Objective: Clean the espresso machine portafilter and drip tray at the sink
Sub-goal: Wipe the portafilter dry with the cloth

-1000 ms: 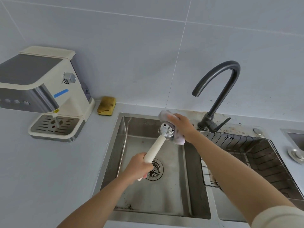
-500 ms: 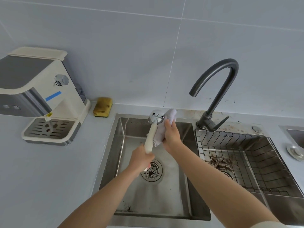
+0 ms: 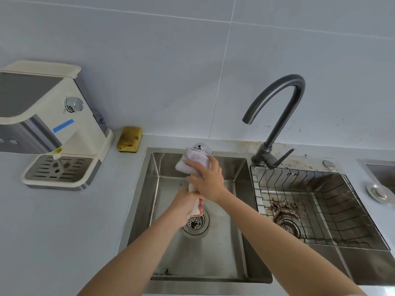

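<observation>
Over the left sink basin [image 3: 241,248] I hold the portafilter [image 3: 199,146] upright, its metal head just showing above a cloth. My left hand [image 3: 184,204] grips the cream handle near its lower end. My right hand [image 3: 206,181] holds a white cloth [image 3: 192,164] wrapped round the head and upper handle. The cream espresso machine [image 3: 55,116] stands on the counter at the left, with its slotted drip tray [image 3: 59,169] in place at its base.
A dark curved faucet [image 3: 277,116] rises behind the sinks. A yellow sponge [image 3: 129,139] lies by the wall. The right basin holds a wire rack [image 3: 320,210] with brown coffee grounds [image 3: 282,207] near its drain. A round metal lid [image 3: 379,192] sits at far right.
My right hand has brought the cloth up and over the front of the portafilter head, which showed bare before. The handle now stands more upright.
</observation>
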A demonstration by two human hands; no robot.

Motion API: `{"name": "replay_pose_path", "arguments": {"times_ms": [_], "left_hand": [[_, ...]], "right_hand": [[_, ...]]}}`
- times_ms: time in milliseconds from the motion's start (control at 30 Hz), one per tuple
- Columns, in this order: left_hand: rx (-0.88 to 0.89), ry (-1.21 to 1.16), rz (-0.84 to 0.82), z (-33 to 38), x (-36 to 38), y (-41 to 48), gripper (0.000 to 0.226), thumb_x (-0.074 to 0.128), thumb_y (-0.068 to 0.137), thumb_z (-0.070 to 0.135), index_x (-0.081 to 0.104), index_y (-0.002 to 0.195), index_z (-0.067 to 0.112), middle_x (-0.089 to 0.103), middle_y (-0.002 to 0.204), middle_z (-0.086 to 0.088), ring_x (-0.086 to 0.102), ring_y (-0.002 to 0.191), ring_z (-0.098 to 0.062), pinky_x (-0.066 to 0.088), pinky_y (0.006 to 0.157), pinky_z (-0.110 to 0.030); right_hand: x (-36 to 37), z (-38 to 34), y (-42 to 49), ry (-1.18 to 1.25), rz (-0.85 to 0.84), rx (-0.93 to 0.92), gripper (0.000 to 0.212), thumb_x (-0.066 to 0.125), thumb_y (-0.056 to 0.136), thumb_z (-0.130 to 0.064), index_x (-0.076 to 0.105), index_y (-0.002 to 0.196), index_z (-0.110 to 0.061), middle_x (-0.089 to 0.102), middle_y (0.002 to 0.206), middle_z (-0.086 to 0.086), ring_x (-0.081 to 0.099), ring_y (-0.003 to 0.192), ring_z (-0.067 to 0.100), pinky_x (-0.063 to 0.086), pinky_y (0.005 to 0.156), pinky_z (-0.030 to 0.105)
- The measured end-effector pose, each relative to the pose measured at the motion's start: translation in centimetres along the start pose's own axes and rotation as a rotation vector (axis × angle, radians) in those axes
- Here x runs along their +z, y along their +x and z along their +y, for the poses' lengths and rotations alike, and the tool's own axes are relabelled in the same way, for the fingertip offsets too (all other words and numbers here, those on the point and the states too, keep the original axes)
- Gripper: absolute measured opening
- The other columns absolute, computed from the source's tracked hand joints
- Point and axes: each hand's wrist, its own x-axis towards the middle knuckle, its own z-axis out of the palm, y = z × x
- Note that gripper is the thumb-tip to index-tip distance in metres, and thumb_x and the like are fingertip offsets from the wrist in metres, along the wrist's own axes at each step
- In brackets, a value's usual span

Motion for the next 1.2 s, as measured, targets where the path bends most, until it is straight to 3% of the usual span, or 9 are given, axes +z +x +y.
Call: {"name": "replay_pose_path", "arguments": {"times_ms": [67,133,267,433,567,767,900,1000,1200], "left_hand": [[-0.001,-0.019,-0.022,-0.4,0.0,-0.2,0.013,0.053,0.077,-0.007,0.052,0.073,0.006,0.049,0.042,0.001,0.044,0.032,-0.011,0.04,0.037,-0.019],[0.002,-0.029,-0.037,-0.6,-0.1,-0.3,0.013,0.052,0.077,-0.007,0.053,0.075,0.006,0.048,0.043,0.001,0.043,0.033,-0.011,0.039,0.038,-0.02],[0.015,-0.05,-0.103,-0.2,-0.2,-0.3,0.012,0.051,0.079,-0.006,0.051,0.076,0.006,0.048,0.045,0.001,0.042,0.035,-0.012,0.038,0.039,-0.022],[0.004,-0.064,-0.228,0.3,-0.5,-0.8,0.016,0.055,0.066,-0.001,0.045,0.074,0.008,0.046,0.044,0.001,0.04,0.034,-0.011,0.037,0.039,-0.021],[-0.089,-0.123,-0.376,0.8,-0.8,-0.9,0.016,0.052,0.061,0.005,0.044,0.073,0.012,0.045,0.044,0.004,0.04,0.033,-0.008,0.038,0.038,-0.018],[-0.205,-0.334,-0.571,0.7,-1.2,-0.8,0.032,0.069,0.047,0.009,0.047,0.07,0.013,0.049,0.044,0.003,0.044,0.032,-0.007,0.04,0.036,-0.014],[-0.131,-0.163,-0.357,0.5,-1.3,-0.7,0.02,0.067,0.068,0.017,0.057,0.083,0.009,0.062,0.059,-0.002,0.057,0.045,-0.012,0.047,0.045,-0.02],[0.055,-0.184,-0.095,0.0,-1.0,-0.3,0.014,0.059,0.084,0.024,0.056,0.094,0.016,0.066,0.09,-0.006,0.067,0.071,-0.015,0.053,0.061,-0.027],[0.356,-0.273,0.318,0.6,0.5,0.0,0.022,0.053,0.087,0.024,0.058,0.108,0.03,0.062,0.096,0.01,0.06,0.087,-0.002,0.043,0.067,-0.022]], "right_hand": [[-0.3,-0.6,-0.2,0.364,-0.042,0.079,0.018,0.055,0.088,-0.03,0.064,0.104,-0.031,0.024,0.138,0.005,0.028,0.128,0.023,0.029,0.109,0.032],[-0.5,-1.0,-0.2,0.627,0.031,0.093,0.011,0.057,0.088,-0.024,0.063,0.081,-0.019,0.043,0.111,0.006,0.049,0.099,0.015,0.044,0.083,0.017],[-0.8,-1.1,0.2,0.767,0.187,0.262,0.028,0.066,0.081,-0.024,0.041,0.093,-0.018,0.047,0.088,-0.001,0.052,0.072,0.007,0.046,0.056,0.017],[-2.5,-1.2,1.4,1.066,-0.016,0.523,0.069,0.078,0.07,-0.028,0.037,0.123,-0.013,0.057,0.11,0.01,0.06,0.096,0.024,0.052,0.084,0.041],[-3.6,-1.1,1.4,1.223,-0.26,0.597,0.022,0.068,0.08,-0.025,0.059,0.092,-0.009,0.07,0.067,0.007,0.068,0.061,0.019,0.056,0.058,0.029],[-3.1,-1.5,1.4,1.287,-0.273,0.573,0.007,0.054,0.087,-0.011,0.056,0.082,-0.007,0.064,0.051,0.004,0.062,0.046,0.014,0.051,0.053,0.022],[-3.2,-1.7,1.6,1.179,-0.183,0.627,0.015,0.05,0.089,-0.011,0.048,0.076,-0.004,0.062,0.053,0.008,0.055,0.063,0.017,0.045,0.07,0.029],[-3.4,-1.6,2.4,0.98,-0.076,0.661,0.019,0.053,0.086,-0.013,0.043,0.072,-0.005,0.051,0.07,0.011,0.052,0.065,0.02,0.049,0.086,0.038],[-2.7,-0.8,2.5,1.136,0.02,0.674,0.021,0.068,0.078,-0.015,0.051,0.087,-0.009,0.058,0.08,0.013,0.058,0.066,0.027,0.048,0.051,0.043]]}}
